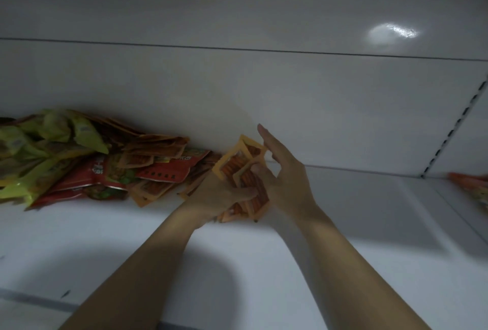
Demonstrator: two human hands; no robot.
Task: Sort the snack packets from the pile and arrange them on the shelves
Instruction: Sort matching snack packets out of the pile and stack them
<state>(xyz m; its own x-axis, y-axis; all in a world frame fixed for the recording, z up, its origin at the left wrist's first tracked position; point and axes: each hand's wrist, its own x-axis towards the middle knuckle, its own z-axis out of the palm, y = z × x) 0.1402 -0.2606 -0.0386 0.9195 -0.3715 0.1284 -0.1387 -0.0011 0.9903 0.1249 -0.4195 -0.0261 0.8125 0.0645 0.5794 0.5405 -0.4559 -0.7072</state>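
Print on the pile (79,160) is way too smeary to read, and the left edge chops it off. The orange packets (237,168) are half buried under the left grip (219,195) and right grip (285,179), so no count, and I can't tell if the right one actually pinches them. More packets (472,184) at the right edge, cropped and blurry. Both forearms (148,263) run off the bottom.

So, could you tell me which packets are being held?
The small orange packets, between left hand and right hand; yellow-green packets and red packets lie piled.
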